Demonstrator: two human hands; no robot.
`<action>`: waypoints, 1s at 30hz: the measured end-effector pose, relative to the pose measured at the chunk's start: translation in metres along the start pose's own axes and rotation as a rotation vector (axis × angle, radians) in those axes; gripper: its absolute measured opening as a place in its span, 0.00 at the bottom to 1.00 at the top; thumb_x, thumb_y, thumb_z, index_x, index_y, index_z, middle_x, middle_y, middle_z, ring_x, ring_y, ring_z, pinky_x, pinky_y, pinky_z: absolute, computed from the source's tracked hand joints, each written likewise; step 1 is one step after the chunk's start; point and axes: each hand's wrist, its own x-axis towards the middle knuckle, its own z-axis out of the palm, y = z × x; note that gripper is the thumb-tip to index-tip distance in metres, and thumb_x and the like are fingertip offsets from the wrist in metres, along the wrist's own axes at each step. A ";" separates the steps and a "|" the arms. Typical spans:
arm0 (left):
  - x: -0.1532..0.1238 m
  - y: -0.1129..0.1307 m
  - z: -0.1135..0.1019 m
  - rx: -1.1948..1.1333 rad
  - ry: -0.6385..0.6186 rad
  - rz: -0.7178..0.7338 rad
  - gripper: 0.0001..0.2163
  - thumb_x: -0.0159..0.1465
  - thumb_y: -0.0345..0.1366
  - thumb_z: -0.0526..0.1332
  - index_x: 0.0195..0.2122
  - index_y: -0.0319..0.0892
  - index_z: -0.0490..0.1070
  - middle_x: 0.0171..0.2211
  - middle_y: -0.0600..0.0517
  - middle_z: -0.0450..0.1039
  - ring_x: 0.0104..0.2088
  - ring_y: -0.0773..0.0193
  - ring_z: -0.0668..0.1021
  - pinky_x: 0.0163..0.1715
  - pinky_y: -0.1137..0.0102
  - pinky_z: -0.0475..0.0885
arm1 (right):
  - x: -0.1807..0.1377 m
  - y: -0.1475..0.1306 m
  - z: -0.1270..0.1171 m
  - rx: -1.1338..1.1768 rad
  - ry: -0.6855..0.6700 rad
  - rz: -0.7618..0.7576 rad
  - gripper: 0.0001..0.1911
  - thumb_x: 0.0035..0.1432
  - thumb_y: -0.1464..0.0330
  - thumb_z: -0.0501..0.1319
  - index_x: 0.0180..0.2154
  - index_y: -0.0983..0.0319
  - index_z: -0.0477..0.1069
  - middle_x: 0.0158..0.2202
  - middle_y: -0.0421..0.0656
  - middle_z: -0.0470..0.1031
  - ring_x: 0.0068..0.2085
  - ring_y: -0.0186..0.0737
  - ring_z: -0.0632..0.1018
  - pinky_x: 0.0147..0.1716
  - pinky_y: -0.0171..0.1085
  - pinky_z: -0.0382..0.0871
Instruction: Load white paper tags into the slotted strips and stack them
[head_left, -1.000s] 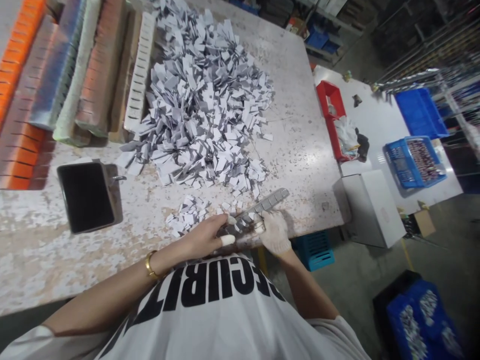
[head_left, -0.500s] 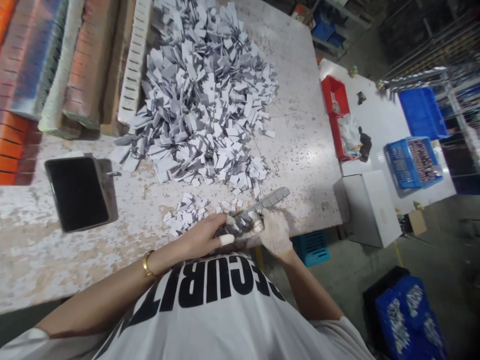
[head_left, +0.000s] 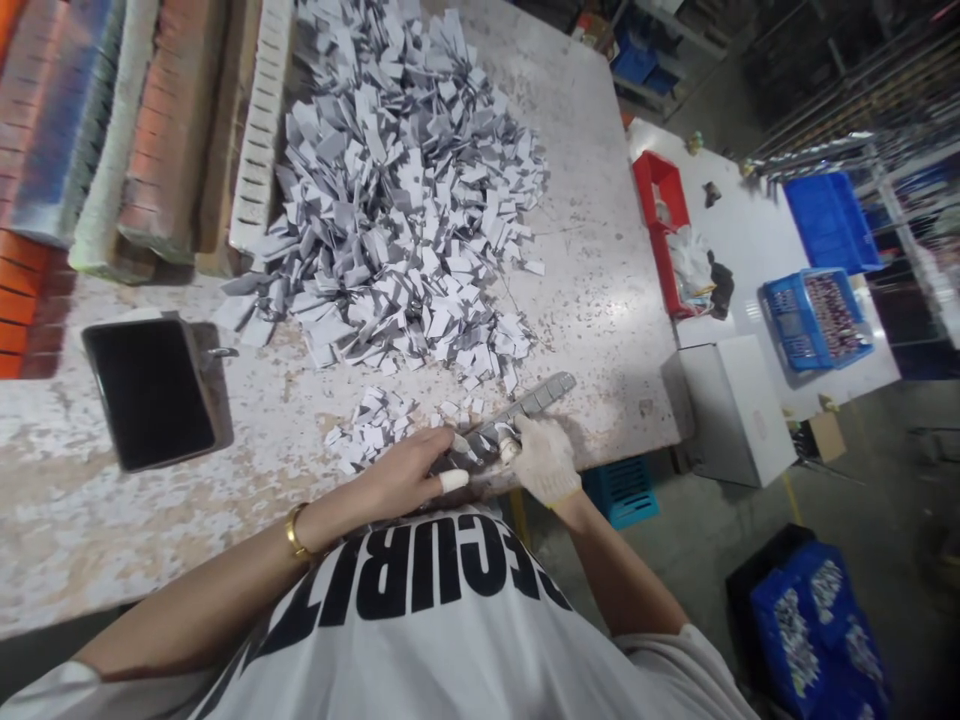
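Note:
My left hand, bare with white tape on the thumb tip, is closed on the near end of a grey segmented metal strip lying at the table's front edge. My right hand, in a white glove, grips the same strip just to the right. The strip's far end points up and right, free on the table. A small heap of white paper pieces lies just left of my hands. A large pile of similar white pieces covers the table behind it.
A black tray sits at the left. Long stacked strips in orange, grey and white line the far left. Right of the table are a red bin, a white box and blue crates.
The view shifted slightly; both hands stay on the strip, with only small movement of the fingers.

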 end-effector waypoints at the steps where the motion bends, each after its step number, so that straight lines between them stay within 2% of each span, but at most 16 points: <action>1: 0.000 0.000 0.000 -0.001 0.001 0.001 0.11 0.71 0.45 0.56 0.44 0.43 0.68 0.45 0.45 0.74 0.44 0.53 0.76 0.43 0.61 0.72 | 0.001 0.000 -0.003 -0.001 -0.016 0.008 0.15 0.69 0.62 0.53 0.36 0.61 0.75 0.33 0.48 0.82 0.35 0.44 0.77 0.39 0.41 0.57; 8: 0.001 -0.002 0.002 0.004 0.025 0.037 0.14 0.72 0.49 0.55 0.42 0.43 0.68 0.42 0.45 0.74 0.40 0.55 0.75 0.39 0.62 0.72 | 0.010 0.003 -0.012 -0.039 -0.114 -0.071 0.14 0.68 0.61 0.55 0.37 0.61 0.75 0.33 0.47 0.82 0.35 0.43 0.78 0.37 0.40 0.57; 11: 0.001 -0.001 0.002 0.025 0.011 0.001 0.14 0.71 0.50 0.55 0.39 0.43 0.67 0.39 0.45 0.73 0.38 0.55 0.75 0.38 0.61 0.71 | 0.012 0.005 -0.011 0.042 -0.163 -0.030 0.14 0.69 0.61 0.55 0.38 0.61 0.75 0.34 0.46 0.82 0.35 0.42 0.79 0.35 0.38 0.58; 14: 0.002 0.001 -0.004 0.013 -0.030 -0.029 0.13 0.70 0.48 0.57 0.39 0.43 0.68 0.40 0.45 0.75 0.38 0.54 0.76 0.37 0.62 0.71 | 0.012 0.003 -0.011 0.006 -0.142 -0.004 0.15 0.69 0.61 0.54 0.38 0.62 0.76 0.34 0.48 0.82 0.36 0.44 0.80 0.36 0.39 0.59; 17: 0.013 0.006 -0.015 -0.014 -0.099 -0.090 0.09 0.69 0.44 0.57 0.41 0.44 0.69 0.39 0.47 0.77 0.36 0.57 0.77 0.34 0.66 0.70 | 0.013 0.002 -0.012 -0.035 -0.121 -0.046 0.14 0.67 0.61 0.56 0.37 0.61 0.76 0.34 0.49 0.82 0.37 0.46 0.80 0.37 0.39 0.60; 20: 0.037 0.011 -0.024 0.047 -0.098 -0.110 0.07 0.69 0.38 0.56 0.43 0.43 0.70 0.41 0.47 0.78 0.36 0.58 0.78 0.34 0.67 0.70 | 0.015 0.005 -0.013 0.016 -0.156 -0.071 0.13 0.67 0.61 0.56 0.39 0.59 0.76 0.35 0.46 0.83 0.36 0.43 0.80 0.36 0.38 0.60; 22: 0.058 0.013 -0.024 0.134 -0.085 -0.053 0.05 0.67 0.34 0.57 0.41 0.42 0.71 0.41 0.46 0.78 0.38 0.57 0.78 0.35 0.67 0.70 | 0.014 0.008 -0.010 0.039 -0.165 -0.050 0.13 0.67 0.60 0.56 0.41 0.60 0.76 0.36 0.46 0.83 0.37 0.43 0.80 0.36 0.38 0.60; 25: 0.086 0.010 -0.016 0.240 -0.102 0.098 0.03 0.64 0.31 0.57 0.36 0.42 0.70 0.36 0.48 0.77 0.35 0.58 0.77 0.33 0.67 0.68 | 0.007 0.011 -0.002 0.055 -0.122 -0.043 0.14 0.67 0.60 0.56 0.44 0.61 0.75 0.39 0.48 0.83 0.41 0.45 0.80 0.39 0.38 0.61; 30: 0.105 0.004 -0.005 0.314 -0.114 0.230 0.04 0.61 0.27 0.56 0.32 0.42 0.68 0.35 0.48 0.75 0.35 0.57 0.76 0.35 0.66 0.69 | -0.004 0.012 0.008 0.058 -0.041 -0.053 0.12 0.63 0.63 0.60 0.45 0.61 0.74 0.39 0.48 0.81 0.41 0.48 0.80 0.40 0.40 0.61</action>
